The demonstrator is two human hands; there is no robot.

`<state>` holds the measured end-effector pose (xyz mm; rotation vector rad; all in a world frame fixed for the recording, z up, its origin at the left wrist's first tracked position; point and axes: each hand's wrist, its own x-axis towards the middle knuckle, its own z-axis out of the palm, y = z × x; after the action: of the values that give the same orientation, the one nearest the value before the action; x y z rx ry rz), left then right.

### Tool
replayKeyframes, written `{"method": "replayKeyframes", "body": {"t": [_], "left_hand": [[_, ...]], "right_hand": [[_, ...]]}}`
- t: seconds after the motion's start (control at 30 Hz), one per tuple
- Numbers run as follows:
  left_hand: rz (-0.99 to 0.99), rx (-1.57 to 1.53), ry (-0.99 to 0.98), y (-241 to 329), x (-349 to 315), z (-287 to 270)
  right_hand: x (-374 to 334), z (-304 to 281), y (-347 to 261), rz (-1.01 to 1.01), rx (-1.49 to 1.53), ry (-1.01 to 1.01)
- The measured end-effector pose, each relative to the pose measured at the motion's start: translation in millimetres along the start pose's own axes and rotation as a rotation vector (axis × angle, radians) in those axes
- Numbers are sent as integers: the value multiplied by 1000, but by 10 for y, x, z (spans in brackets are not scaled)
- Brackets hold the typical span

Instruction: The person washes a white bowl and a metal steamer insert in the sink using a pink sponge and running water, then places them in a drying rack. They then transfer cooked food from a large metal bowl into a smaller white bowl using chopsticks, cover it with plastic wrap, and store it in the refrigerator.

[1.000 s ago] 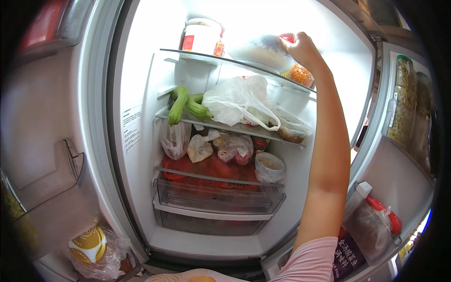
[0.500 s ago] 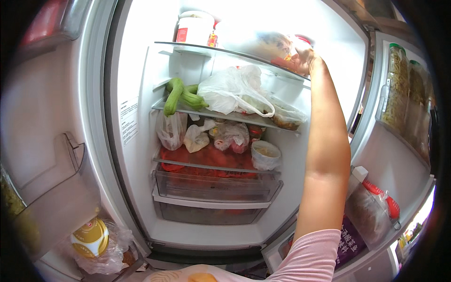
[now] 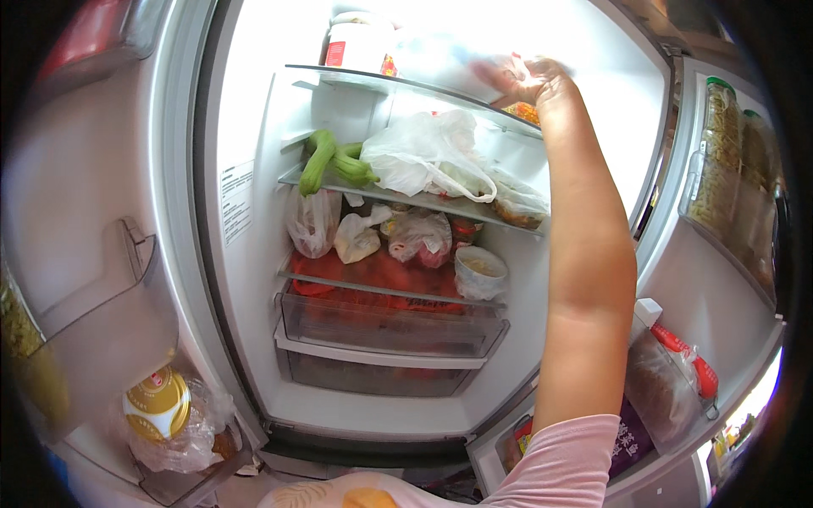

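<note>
My right arm reaches up into an open fridge, and my right hand (image 3: 546,82) is over the top glass shelf (image 3: 423,87). Its fingers are closed on a pale plastic bag (image 3: 487,69) with something reddish at its near end; motion and glare blur the bag, so its contents cannot be told. Below my fingers, an orange-red packet (image 3: 527,112) shows at the shelf's edge. A white tub (image 3: 357,44) with a red label stands further left on that shelf. My left hand is out of view.
Green gourds (image 3: 318,162) and a white plastic bag (image 3: 423,152) lie on the middle shelf. Beneath are small bags, a bowl (image 3: 480,273) and a red bag (image 3: 364,279) above clear drawers (image 3: 389,326). Both open doors carry filled bins, with jars (image 3: 716,161) on the right.
My right hand has risen slightly and moved left, and the plastic bag has shifted with it. The red-lidded jar beside the hand no longer shows. The view has shifted a little.
</note>
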<state>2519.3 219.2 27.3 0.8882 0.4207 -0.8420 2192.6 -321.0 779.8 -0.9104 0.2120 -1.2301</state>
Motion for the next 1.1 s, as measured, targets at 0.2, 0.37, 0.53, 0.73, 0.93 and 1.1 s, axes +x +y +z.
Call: {"method": "replayKeyframes", "body": {"t": [0.2, 0.37, 0.53, 0.73, 0.93, 1.1], "left_hand": [[-24, -474, -112, 10, 353, -1222], [102, 177, -40, -47, -292, -501], [-40, 465, 46, -59, -518, -582], [-98, 886, -132, -435, -753, 612], [-57, 1344, -499, -932, -966, 2008], [55, 1078, -959, -965, -1184, 3354]], "right_hand": [[-303, 370, -62, -340, -765, 224], [-14, -26, -70, -978, -1865, 237], [-259, 215, 467, -1013, -1895, 311], [294, 200, 525, -1613, -1891, 392], [290, 209, 634, -1642, -1705, 517], [277, 188, 413, -1741, -1474, 489]]}}
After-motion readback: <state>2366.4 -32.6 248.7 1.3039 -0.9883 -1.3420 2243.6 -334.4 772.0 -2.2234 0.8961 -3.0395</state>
